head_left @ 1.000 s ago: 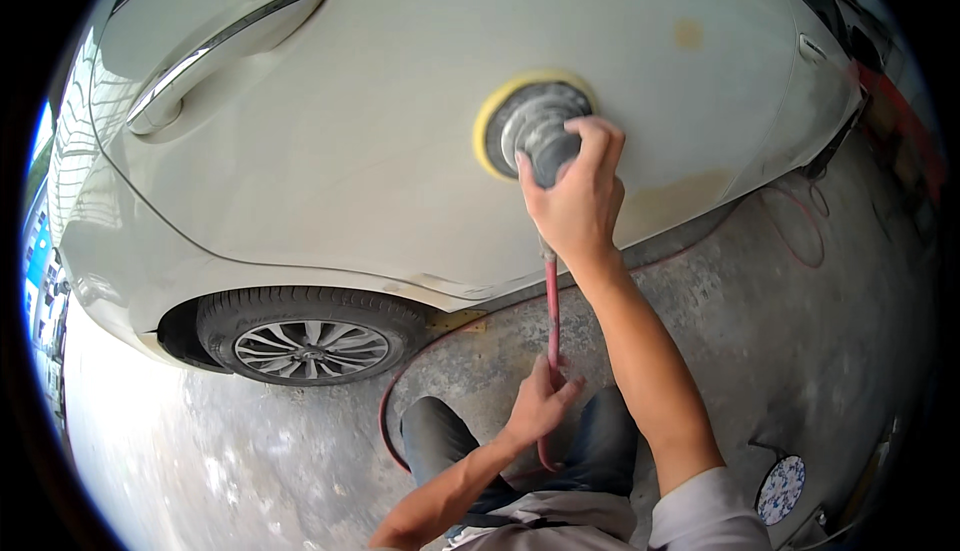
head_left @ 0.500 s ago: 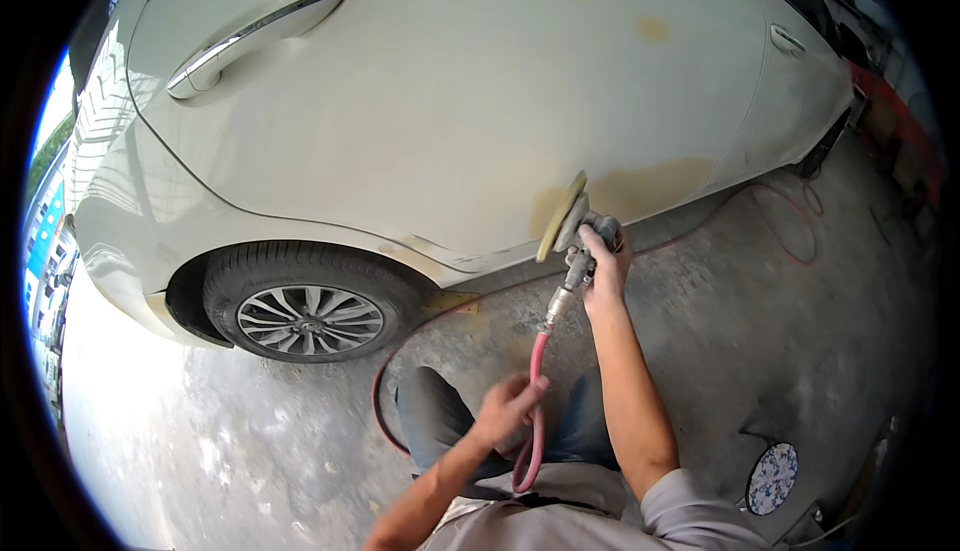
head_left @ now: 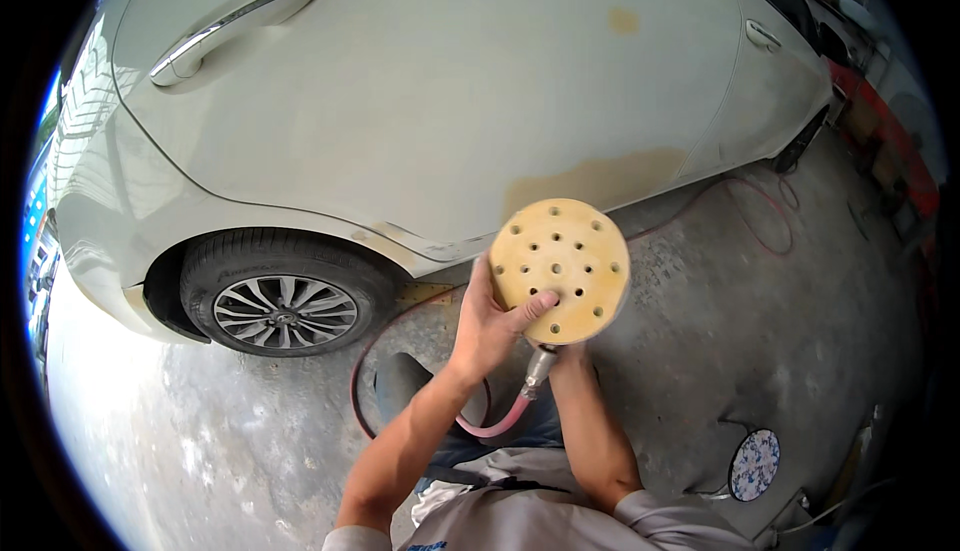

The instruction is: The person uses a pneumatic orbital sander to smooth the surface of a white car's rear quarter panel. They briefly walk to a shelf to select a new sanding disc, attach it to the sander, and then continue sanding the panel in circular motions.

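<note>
An air sander is held up over my lap, its round yellow sanding disc with several holes facing me. My left hand pinches the disc's left edge, thumb across its face and fingers behind. My right hand is mostly hidden behind the disc, where it holds the sander's body. A pink air hose curves from the metal fitting towards my lap. Beyond the disc stands a white car door with a tan filler patch along its bottom and two small tan spots higher up.
To the left is the car's wheel. A reddish hose runs over the concrete floor and under the car. A round stool with a patterned seat stands at the lower right. Red equipment lines the far right.
The sander has come down from the door towards me and turned its disc to face me. My left hand has left the hose and taken hold of the disc's edge.
</note>
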Tool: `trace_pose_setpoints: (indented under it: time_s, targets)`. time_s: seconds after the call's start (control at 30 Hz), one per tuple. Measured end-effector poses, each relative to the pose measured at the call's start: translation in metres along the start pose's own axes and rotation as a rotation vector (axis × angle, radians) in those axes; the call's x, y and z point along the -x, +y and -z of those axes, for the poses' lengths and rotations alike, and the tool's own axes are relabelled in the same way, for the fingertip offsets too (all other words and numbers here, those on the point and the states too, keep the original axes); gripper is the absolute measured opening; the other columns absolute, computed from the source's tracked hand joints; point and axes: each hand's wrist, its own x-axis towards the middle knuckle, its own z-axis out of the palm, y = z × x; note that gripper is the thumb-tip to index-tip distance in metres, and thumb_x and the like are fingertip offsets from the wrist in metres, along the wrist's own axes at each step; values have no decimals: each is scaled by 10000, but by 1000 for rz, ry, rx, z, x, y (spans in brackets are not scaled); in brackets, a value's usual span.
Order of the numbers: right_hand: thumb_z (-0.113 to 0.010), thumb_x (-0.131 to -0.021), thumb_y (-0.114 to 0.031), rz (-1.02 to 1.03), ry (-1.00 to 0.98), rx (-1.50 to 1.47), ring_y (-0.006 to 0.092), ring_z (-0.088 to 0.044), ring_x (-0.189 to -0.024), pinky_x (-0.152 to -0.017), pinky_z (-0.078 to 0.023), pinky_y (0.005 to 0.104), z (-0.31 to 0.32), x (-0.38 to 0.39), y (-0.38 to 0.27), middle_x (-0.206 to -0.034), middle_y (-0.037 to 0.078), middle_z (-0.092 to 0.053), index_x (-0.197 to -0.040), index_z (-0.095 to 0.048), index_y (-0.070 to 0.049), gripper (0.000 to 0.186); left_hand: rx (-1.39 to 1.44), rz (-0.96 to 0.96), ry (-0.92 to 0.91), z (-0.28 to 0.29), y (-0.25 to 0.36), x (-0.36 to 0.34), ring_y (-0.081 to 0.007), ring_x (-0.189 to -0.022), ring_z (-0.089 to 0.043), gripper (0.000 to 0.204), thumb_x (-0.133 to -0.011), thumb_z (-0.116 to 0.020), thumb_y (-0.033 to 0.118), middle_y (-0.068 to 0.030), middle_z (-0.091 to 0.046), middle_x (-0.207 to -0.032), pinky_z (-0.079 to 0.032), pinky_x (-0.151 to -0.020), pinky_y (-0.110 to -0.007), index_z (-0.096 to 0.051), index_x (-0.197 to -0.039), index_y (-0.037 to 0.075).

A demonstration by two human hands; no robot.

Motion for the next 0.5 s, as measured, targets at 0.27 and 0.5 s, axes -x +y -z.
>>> trace_pose_setpoints:
  time_s: [0.27, 0.5]
  targets:
    - [-512, -993, -488, -25, 29, 72, 268, -617, -1208, -950, -566, 408, -9, 11, 25, -1376, 108, -588, -1438, -490, -92, 595, 21, -28, 76, 3, 10, 14, -166, -1191, -578, 611, -938, -724, 118, -104, -583, -1314, -483, -1021, -318, -411, -1444, -25]
    - [-499, -1005, -444, 10, 87, 257, 271, -613, -1217, -980, -554, 408, -21, 8, 41, -1376, 121, -588, -1438, -488, -69, 573, -47, -77, 174, 17, -2, 12, -136, -1131, -575, 448, -1040, -582, 202, -86, -616, -1258, -461, -1000, -293, -484, -1402, -43]
